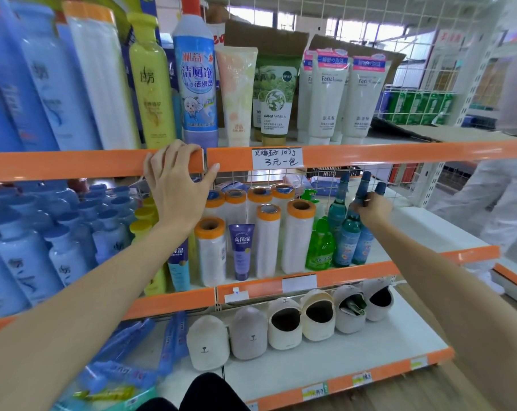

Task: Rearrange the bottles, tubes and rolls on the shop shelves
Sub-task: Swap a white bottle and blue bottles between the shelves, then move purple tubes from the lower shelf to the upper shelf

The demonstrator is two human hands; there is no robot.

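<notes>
My left hand grips the orange front rail of the upper shelf, fingers hooked over its top edge. My right hand is closed around the neck of a teal glass bottle on the middle shelf, among three such bottles next to a green pump bottle. Several white rolls with orange caps stand in the middle of that shelf, with a purple tube among them. On the upper shelf stand tubes, a blue cleaner bottle and a yellow bottle.
Blue shampoo bottles crowd the left of both shelves. The bottom shelf holds small bear-faced bins and blue packets. A person in white stands at the right beyond the shelf end. A wire grid backs the shelves.
</notes>
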